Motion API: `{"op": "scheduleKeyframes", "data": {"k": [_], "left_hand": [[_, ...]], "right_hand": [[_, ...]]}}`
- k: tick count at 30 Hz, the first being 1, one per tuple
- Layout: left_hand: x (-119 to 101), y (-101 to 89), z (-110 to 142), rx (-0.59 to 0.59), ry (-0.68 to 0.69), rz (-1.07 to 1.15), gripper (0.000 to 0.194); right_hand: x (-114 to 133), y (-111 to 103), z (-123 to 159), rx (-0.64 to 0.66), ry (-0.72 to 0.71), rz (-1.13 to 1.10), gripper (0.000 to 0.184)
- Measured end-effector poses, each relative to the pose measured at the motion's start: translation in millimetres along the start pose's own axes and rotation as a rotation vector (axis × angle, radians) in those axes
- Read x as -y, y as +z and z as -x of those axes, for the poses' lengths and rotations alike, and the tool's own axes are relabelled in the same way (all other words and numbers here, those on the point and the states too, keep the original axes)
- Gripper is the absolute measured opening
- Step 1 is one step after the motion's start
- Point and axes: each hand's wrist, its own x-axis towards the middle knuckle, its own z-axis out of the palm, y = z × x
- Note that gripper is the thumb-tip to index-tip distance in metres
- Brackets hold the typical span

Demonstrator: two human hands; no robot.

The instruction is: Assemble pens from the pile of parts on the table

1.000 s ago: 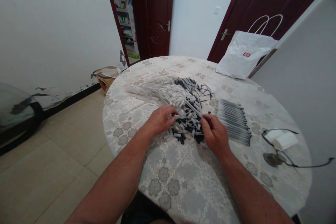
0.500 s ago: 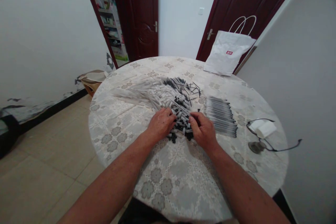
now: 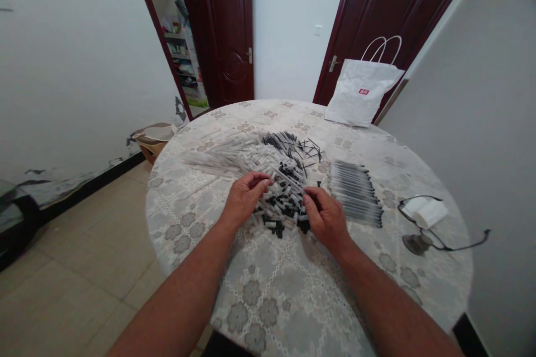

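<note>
My right hand point(image 3: 329, 215) pinches one end of a translucent white pen barrel point(image 3: 290, 179), which slants up and left over the pile. Just left of the barrel, my left hand point(image 3: 245, 198) has thumb and fingertips drawn together near its far end; whatever is between them is too small to make out. Beneath both hands lies a heap of short white caps and small black plugs point(image 3: 276, 227). Long white pen barrels point(image 3: 218, 159) fan out behind my left hand. Thin dark refills point(image 3: 285, 140) lie at the back of the heap.
Right of my right hand, several assembled pens point(image 3: 355, 192) lie in a neat row. Eyeglasses point(image 3: 444, 245), a white roll point(image 3: 431, 213) and a small round dark object point(image 3: 416, 244) are near the right edge. A white paper bag point(image 3: 362, 95) stands at the back of the round table point(image 3: 259, 290).
My left hand has lifted out of the small parts and turned, its fingertips now pinched near the barrel. My right hand keeps its hold. The view has tilted up slightly.
</note>
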Motion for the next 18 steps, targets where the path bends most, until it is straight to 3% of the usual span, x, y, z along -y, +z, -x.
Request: {"op": "scheduleKeyframes", "data": {"k": [4,6,12,18], "left_hand": [[2.2,-4.5,-5.8,-0.1,-0.101,0.256,0.037],[3.8,-7.4,-7.0,-0.093,-0.103,0.252,0.039],[15.6,-20.5,-6.6,-0.014,0.178,-0.443,0.021],[28.3,-20.4,-5.6,0.136,0.291,-0.668,0.029]], "right_hand": [[2.3,0.6,0.3,0.022,-0.026,0.01,0.022],[2.6,0.7,0.8,0.026,-0.027,0.016,0.023],[0.3,1.5,1.2,0.028,-0.005,0.034,0.023],[-0.2,2.3,0.9,0.035,-0.01,0.022,0.023]]}}
